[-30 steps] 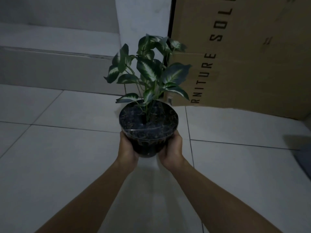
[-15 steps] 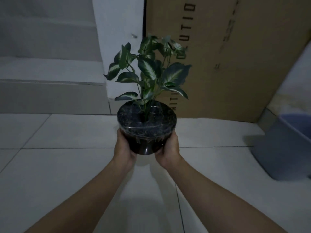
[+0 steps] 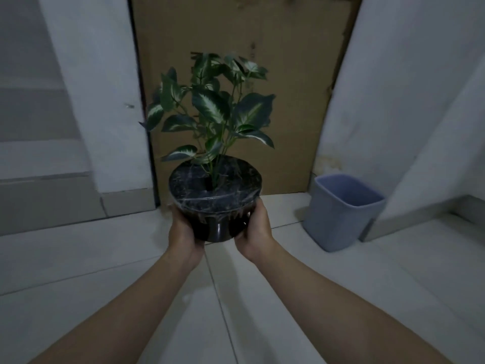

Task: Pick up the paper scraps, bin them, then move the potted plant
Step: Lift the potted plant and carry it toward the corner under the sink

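A potted plant with green-and-white leaves, in a black pot with clear film over the soil, is held up in the air in front of me. My left hand cups the pot's left side and my right hand cups its right side. Both arms are stretched forward. A light blue bin stands on the floor to the right of the pot, its opening facing up. No paper scraps are in sight.
A large brown cardboard sheet leans upright straight ahead, between a white wall on the left and another white wall on the right. Pale floor tiles spread below. Grey steps rise at the far left.
The view has swung right and closer to the corner, with the plant still held in both hands. The blue bin has come fully into sight beside the pot.
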Demonstrator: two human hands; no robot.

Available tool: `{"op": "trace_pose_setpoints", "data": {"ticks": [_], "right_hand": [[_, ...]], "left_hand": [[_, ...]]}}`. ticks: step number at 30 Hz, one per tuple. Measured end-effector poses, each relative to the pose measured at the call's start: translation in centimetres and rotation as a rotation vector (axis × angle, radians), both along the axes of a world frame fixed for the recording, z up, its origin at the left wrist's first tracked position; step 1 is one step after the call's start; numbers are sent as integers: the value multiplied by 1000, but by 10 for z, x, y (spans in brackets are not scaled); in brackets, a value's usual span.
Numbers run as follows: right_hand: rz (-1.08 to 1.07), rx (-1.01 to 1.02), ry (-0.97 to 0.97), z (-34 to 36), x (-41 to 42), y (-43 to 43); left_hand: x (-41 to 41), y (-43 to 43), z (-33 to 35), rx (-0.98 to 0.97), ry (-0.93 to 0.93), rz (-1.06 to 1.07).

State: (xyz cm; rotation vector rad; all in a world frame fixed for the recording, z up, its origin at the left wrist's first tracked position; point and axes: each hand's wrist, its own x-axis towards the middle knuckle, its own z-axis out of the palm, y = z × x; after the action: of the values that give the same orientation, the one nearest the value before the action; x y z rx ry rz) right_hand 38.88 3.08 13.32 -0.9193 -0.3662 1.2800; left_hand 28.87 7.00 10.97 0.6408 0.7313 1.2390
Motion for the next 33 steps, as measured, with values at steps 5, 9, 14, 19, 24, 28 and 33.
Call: {"op": "trace_pose_setpoints", "data": {"ticks": [5, 9, 14, 19, 24, 28, 33], "right_hand": [[-132, -37, -28, 27, 33, -50], [-249, -22, -53, 45, 66, -97], [-391, 4, -61, 64, 104, -154], [-574, -26, -60, 73, 146, -221], [-745, -10, -65, 84, 185, -291], [-868, -2, -59, 95, 202, -334], [-971, -5, -52, 94, 231, -367]], "left_hand": [[42, -30, 20, -6, 4, -99], [87, -62, 33, 43, -3, -235], [141, -104, 46, 86, 0, -396], [197, -162, 64, 99, -13, -601], [252, -226, 81, 112, 0, -759], [288, -265, 92, 111, 6, -875], [329, -292, 88, 42, 16, -1033]]}}
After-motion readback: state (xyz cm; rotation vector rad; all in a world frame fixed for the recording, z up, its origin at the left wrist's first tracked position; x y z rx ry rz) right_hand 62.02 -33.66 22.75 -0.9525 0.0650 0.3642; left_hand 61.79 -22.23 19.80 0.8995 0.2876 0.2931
